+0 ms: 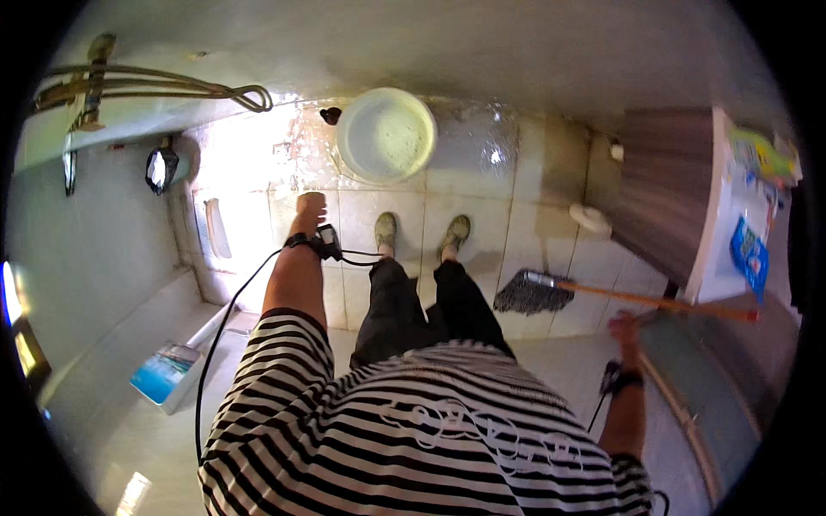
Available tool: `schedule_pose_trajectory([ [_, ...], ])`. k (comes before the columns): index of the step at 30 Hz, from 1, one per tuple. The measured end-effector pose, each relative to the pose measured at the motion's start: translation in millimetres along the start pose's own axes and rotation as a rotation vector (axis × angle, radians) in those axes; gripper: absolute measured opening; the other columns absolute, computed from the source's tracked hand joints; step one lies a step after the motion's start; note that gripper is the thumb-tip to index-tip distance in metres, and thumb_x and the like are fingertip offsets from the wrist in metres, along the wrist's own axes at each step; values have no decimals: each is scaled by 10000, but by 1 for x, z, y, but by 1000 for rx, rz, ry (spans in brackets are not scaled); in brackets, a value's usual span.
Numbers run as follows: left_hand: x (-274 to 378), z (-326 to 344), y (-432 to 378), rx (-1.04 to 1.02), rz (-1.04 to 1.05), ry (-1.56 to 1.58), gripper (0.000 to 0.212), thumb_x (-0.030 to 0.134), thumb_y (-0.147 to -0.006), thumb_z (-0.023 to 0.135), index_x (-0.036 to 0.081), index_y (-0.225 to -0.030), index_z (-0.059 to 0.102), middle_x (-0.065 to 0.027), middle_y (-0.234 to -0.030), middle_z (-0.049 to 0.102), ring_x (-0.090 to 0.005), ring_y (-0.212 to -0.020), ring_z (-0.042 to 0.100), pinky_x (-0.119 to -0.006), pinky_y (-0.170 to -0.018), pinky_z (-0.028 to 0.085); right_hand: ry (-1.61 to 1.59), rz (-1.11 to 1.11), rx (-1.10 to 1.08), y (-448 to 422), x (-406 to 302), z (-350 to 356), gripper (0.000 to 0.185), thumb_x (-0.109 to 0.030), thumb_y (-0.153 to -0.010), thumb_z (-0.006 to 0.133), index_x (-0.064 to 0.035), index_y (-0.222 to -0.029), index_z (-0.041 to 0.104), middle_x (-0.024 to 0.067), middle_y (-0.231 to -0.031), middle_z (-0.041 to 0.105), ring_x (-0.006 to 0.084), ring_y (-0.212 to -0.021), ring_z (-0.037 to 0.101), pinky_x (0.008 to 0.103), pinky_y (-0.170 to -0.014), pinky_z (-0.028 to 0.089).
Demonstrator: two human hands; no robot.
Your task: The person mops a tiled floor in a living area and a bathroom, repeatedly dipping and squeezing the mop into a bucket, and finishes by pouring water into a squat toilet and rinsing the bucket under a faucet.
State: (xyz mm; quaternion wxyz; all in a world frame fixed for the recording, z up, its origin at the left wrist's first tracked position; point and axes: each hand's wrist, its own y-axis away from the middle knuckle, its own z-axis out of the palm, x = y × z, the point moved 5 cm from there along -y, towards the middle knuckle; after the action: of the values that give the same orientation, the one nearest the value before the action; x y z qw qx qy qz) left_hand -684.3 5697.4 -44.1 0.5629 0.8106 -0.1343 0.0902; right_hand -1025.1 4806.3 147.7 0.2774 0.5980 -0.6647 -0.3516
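Note:
My left hand (312, 205) hangs over the tiled floor, fingers partly curled, with nothing visible in it. Ahead of it stands a round whitish plastic tub (343, 145) holding cloudy, bubbly liquid. Over on the right, my right hand (623, 327) is blurred, its fingers apart and apparently free of any object. It is just below the orange handle (619, 295) of a mop, beside a greenish-grey panel (694, 374). The mop's dark grey head (532, 300) rests on the floor right of my feet, and the handle's far end reaches past the cabinet corner.
A brown cabinet (664, 187) with a white top stands right, bearing a blue packet (748, 255). A blue-and-white dustpan (168, 374) lies left. Coiled hose (174, 87) hangs on the left wall. Wet tiles (474, 145) surround the tub. Black cables trail from my wrist-worn devices.

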Motion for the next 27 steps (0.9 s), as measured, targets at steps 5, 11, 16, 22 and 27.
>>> schedule_pose_trajectory([
  [5,-11,72,-68,-64,-105,104,237,291,-837,462,107,-966,535,-57,-864,558,-255,-702,560,-402,-579,480,-1411,175,-257,-25,-202,41,298,-200,-841,556,-22,-1077,513,134,-850,628,218,-757,621,332,-645,507],
  [11,-45,98,-226,153,278,-488,207,269,-767,568,76,-841,580,-59,-727,582,-210,-702,582,-390,-601,475,-1209,137,-329,-111,-342,-23,218,-133,-885,495,-11,-1065,513,122,-895,623,198,-805,625,324,-719,519],
  [16,-7,110,-188,-40,8,739,263,219,-825,485,8,-964,556,-31,-627,514,-204,-565,496,-388,-588,444,-1161,99,-284,-166,-365,0,218,-141,-898,473,0,-1059,512,129,-898,621,205,-803,628,329,-728,524],
  [22,31,75,-95,-372,363,848,295,181,-818,463,-48,-970,569,-71,-578,473,-186,-506,491,-357,-557,491,-1121,131,-302,-250,-391,-21,232,-151,-890,486,5,-1058,523,115,-872,625,198,-781,625,329,-713,518],
  [27,113,122,-2,-432,457,568,184,191,-837,518,30,-869,601,-12,-542,467,-132,-426,504,-256,-403,419,-1121,63,-129,-394,-414,-64,253,-170,-883,482,-28,-1088,523,128,-910,625,218,-778,625,334,-683,517],
])
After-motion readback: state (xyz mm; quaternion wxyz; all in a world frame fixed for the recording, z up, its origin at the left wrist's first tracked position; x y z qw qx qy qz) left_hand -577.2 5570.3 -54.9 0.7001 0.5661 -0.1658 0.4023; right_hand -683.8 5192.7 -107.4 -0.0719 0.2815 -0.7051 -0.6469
